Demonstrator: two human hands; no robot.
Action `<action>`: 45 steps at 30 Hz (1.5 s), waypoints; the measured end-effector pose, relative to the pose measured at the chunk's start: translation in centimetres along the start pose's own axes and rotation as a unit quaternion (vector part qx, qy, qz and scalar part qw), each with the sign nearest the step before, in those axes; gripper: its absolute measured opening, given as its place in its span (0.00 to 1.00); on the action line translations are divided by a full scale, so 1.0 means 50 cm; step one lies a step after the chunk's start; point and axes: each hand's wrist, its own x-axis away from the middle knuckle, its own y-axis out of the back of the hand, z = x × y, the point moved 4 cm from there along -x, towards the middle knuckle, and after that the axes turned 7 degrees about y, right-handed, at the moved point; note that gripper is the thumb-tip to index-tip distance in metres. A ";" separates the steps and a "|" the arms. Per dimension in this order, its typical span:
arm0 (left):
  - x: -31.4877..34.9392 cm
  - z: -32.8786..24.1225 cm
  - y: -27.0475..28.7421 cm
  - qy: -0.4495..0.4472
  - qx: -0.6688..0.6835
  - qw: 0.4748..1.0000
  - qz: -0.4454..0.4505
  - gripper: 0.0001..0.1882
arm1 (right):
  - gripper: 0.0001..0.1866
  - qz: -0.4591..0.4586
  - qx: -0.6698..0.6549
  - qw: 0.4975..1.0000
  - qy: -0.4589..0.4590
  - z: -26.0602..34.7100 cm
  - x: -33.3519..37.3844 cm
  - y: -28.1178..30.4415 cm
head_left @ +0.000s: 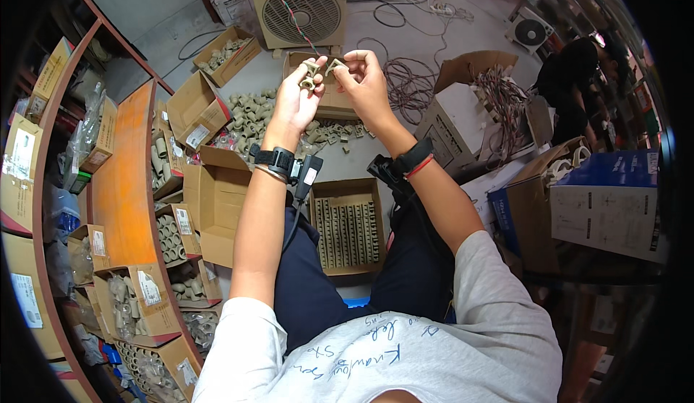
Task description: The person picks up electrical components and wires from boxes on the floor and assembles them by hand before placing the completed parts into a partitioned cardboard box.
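Note:
Both my arms reach forward, and my hands are close together above a cardboard box. My left hand [293,106] is closed around a few small beige plastic clips [309,83], which stick out past the fingertips. Just to the right, my right hand [367,88] pinches one angular beige plastic clip [335,66] between thumb and fingers. A small gap lies between the pieces of the two hands. Between my legs stands an open cardboard box [345,187] holding tight rows of similar beige pieces [347,233].
Loose beige fittings [251,119] lie heaped on the floor. Open cartons [194,114] stand along the left beside an orange board [124,179]. A box fan [303,13] is ahead. Coiled cables [408,85] lie right of my hands. A person in black [571,78] bends at far right.

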 end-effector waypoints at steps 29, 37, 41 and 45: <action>0.020 0.015 -0.018 -0.070 -0.297 0.947 -0.101 0.15 | 0.11 0.058 0.055 0.997 0.016 -0.041 -0.022 0.027; 0.023 0.010 -0.018 -0.084 -0.317 0.939 -0.106 0.15 | 0.11 0.077 0.061 0.995 0.010 -0.038 -0.020 0.025; 0.025 0.009 -0.020 -0.089 -0.335 0.932 -0.108 0.14 | 0.11 0.081 0.052 0.995 0.018 -0.035 -0.018 0.023; 0.026 0.008 -0.021 -0.096 -0.341 0.928 -0.115 0.14 | 0.11 0.082 0.051 0.995 0.022 -0.032 -0.017 0.021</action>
